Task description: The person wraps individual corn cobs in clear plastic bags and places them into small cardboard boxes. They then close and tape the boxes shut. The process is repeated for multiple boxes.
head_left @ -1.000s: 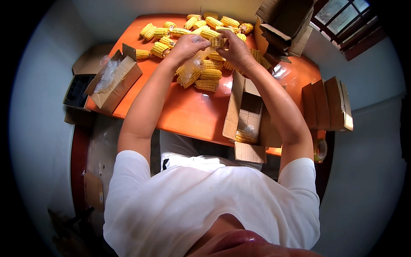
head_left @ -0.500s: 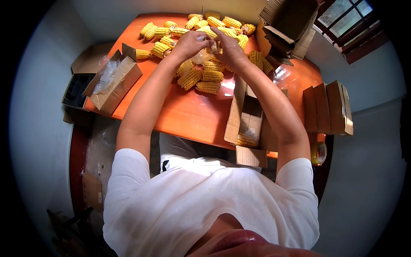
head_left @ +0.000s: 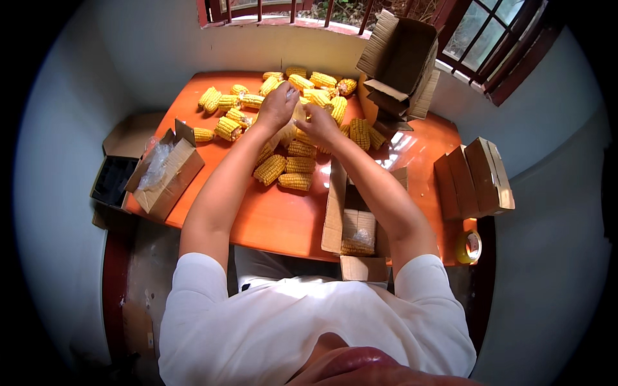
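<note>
My left hand (head_left: 277,109) is closed on a clear plastic bag (head_left: 285,135), with a bit of the film showing at its fingertips. The bag hangs between my hands, over the heap of cobs, and what is inside it is hard to see. My right hand (head_left: 318,124) pinches at the bag's other side, its fingers partly hidden. Yellow corn cobs (head_left: 269,169) lie just below my hands, and several more spread over the far part of the table. Some cobs have plastic film around their ends.
An orange table (head_left: 277,222) carries everything. By my right forearm stands an open cardboard box (head_left: 332,222) with a corn cob (head_left: 357,248) inside. A carton (head_left: 170,180) of clear bags is at left. Folded cartons (head_left: 479,177) and a tape roll (head_left: 469,247) sit right; opened boxes (head_left: 402,61) stand by the window.
The view has tilted up, and the barred window at the back now shows. My hands have drawn slightly apart, the left one higher; the plastic stays between them.
</note>
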Demonstrator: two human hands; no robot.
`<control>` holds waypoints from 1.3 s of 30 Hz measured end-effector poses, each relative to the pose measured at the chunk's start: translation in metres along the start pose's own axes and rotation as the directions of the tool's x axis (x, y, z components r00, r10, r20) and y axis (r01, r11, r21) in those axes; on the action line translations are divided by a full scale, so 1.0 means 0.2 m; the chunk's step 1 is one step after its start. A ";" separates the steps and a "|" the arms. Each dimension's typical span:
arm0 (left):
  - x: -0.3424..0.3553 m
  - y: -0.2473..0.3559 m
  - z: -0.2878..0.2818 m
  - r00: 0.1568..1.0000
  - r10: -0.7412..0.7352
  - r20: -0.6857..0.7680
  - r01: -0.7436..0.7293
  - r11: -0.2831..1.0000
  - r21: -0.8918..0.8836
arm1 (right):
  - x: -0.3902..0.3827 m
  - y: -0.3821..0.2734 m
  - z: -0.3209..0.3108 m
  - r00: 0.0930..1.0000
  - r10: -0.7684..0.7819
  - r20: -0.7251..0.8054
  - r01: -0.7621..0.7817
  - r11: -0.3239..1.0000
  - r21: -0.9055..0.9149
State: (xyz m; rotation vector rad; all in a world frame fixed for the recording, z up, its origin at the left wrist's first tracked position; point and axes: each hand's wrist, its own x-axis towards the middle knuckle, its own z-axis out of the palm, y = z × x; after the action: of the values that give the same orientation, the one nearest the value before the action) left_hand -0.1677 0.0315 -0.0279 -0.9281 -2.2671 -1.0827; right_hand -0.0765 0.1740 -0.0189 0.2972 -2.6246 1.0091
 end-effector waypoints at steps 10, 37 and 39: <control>0.11 0.44 -0.47 0.838 -0.520 -0.165 0.096 0.439 -0.893 | -0.32 -0.13 -0.47 0.983 -0.012 0.184 -0.029 0.975 0.219; -0.52 0.97 -0.60 0.943 -0.148 0.297 0.298 0.770 -0.565 | -0.90 -0.19 -0.89 0.937 0.061 0.343 -0.055 0.998 -0.027; -0.51 1.00 -0.55 0.960 -0.070 0.272 0.216 0.803 -0.555 | -0.88 -0.10 -0.92 0.932 0.240 0.273 -0.361 0.695 0.622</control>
State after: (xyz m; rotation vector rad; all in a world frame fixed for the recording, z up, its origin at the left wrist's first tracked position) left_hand 0.0587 -0.0026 0.0696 -1.1800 -2.2500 -1.8981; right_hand 0.1320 0.2982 0.0608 0.0973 -2.3877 2.1297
